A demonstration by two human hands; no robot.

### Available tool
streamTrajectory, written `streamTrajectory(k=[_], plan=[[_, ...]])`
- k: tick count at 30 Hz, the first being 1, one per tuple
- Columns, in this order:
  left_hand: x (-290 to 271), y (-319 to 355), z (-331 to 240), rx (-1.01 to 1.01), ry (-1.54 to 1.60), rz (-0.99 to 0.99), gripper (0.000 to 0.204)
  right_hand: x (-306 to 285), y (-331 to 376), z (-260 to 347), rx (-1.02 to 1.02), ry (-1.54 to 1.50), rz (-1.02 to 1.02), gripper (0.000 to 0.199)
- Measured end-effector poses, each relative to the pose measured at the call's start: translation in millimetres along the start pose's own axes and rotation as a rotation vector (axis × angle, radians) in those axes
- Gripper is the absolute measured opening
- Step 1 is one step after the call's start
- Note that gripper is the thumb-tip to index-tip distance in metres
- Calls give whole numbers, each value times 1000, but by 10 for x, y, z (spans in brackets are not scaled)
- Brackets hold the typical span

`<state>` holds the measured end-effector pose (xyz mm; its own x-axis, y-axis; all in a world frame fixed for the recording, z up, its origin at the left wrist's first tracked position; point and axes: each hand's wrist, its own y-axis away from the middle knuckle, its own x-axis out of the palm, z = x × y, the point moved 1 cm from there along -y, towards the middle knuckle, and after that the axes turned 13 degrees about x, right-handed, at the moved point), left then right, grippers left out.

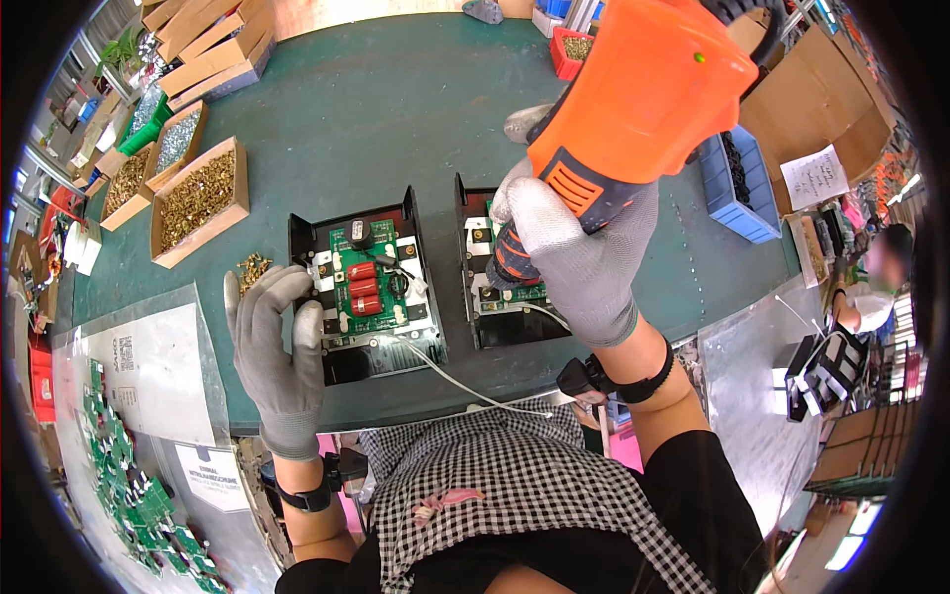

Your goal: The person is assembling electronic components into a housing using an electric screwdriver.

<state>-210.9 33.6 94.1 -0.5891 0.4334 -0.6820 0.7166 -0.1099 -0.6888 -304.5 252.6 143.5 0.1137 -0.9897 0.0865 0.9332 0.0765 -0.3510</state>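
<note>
My right hand (584, 247), in a grey glove with whitish fingertips, grips an orange and black power drill (633, 94). The drill's dark nose (510, 259) points down over the right black housing (515, 332), covering much of the circuit board inside it. To the left stands a second black housing (341, 368) with a green circuit board (341, 319) bearing red cylindrical parts and a white cable. My left hand (275, 351), gloved alike, is at that housing's left edge, fingers curved and apart. Just beyond its fingertips lies a small heap of brass screws (253, 267).
Cardboard boxes of brass fasteners (198, 198) stand at the left on the green table (396, 109). A blue bin (740, 193) sits at the right, a red bin (571, 54) at the back. Loose green boards (139, 485) lie on plastic at lower left. Another person (876, 297) is far right.
</note>
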Motion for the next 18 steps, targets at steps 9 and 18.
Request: streamTrajectory(k=[9,18], plan=[[-419,198,802,-232,110,-12,15,118,87,55,172,-58,5,48],[-24,318,1478,-64,-78,369,13,303,-70,591,-101,-239,115,41]])
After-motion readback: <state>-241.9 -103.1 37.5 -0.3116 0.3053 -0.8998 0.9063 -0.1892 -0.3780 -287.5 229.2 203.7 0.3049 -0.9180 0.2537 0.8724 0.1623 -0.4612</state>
